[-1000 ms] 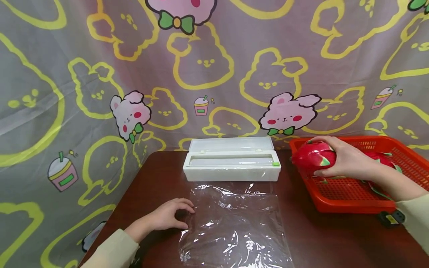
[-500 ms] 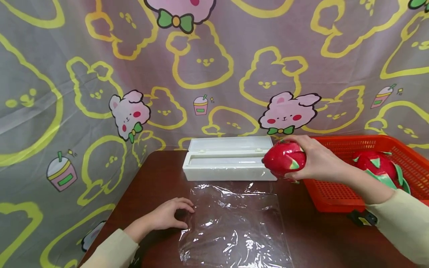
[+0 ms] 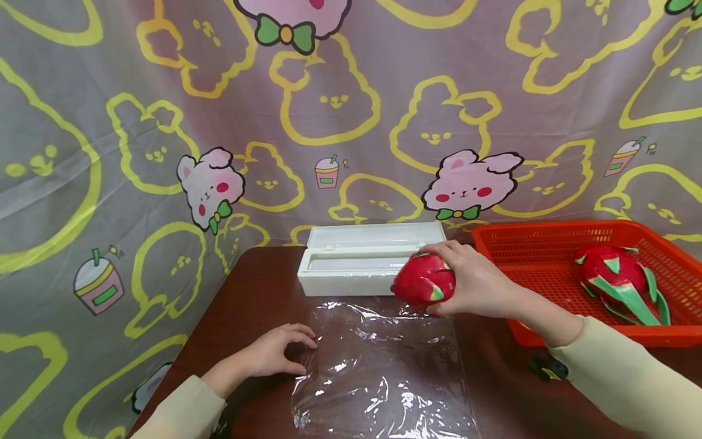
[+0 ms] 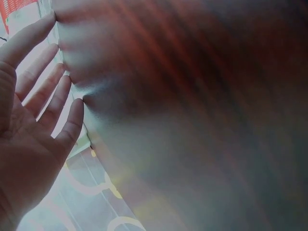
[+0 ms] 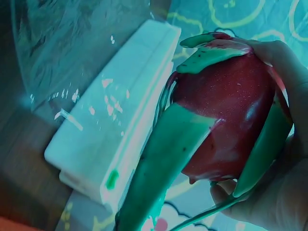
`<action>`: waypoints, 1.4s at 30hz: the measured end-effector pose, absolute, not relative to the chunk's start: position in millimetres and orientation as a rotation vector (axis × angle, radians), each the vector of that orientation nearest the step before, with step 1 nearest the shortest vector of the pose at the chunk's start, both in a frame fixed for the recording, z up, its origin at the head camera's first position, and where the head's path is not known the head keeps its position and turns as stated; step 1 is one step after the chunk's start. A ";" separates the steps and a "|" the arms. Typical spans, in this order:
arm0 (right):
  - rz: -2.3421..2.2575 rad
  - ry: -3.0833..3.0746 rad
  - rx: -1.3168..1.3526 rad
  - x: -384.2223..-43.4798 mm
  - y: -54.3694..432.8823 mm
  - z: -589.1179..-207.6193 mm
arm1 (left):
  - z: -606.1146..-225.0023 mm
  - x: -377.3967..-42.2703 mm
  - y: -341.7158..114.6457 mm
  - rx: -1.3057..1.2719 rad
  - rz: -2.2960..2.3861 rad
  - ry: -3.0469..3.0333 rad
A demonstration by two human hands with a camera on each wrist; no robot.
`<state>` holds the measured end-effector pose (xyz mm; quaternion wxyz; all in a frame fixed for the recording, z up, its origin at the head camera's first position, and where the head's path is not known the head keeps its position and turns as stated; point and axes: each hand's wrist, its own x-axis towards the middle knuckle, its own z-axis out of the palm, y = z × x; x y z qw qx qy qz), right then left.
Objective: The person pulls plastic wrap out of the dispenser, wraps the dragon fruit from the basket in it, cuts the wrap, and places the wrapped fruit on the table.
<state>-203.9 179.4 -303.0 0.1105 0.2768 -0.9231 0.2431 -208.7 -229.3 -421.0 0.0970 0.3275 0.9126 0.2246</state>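
My right hand (image 3: 477,277) grips a red dragon fruit (image 3: 423,281) with green scales, held in the air in front of the white cling film box. The right wrist view shows the dragon fruit (image 5: 226,115) with fingers and thumb round its far side. Below it a sheet of clear plastic film (image 3: 384,372) lies flat on the table. At the film's left edge my left hand (image 3: 274,352) rests on the table, fingers relaxed and spread from the thumb, holding nothing. In the left wrist view the left hand (image 4: 38,130) has its fingertips against the dark table surface.
A white cling film box (image 3: 342,283) with its lid raised stands at the back of the dark wooden table (image 3: 258,292). To the right is a red plastic basket (image 3: 543,286) holding another dragon fruit (image 3: 620,277). A patterned curtain (image 3: 373,122) hangs behind and at the left.
My right hand has carried the dragon fruit left, out from over the basket, to above the film's far edge. The left hand has stayed in place.
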 end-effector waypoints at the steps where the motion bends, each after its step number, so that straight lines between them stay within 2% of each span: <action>1: 0.707 -2.709 0.822 -203.7 175.5 -304.0 | -420.8 -208.4 -229.4 0.976 0.667 2.704; 15: 0.697 -2.752 0.951 -203.6 126.5 -336.4 | -422.0 -209.2 -228.6 0.928 0.671 2.690; 27: 0.779 -2.762 1.058 -206.4 108.6 -367.3 | -421.1 -207.8 -228.0 0.928 0.676 2.700; 42: 0.736 -2.831 1.082 -208.4 90.1 -387.3 | -420.7 -209.9 -228.3 0.909 0.681 2.684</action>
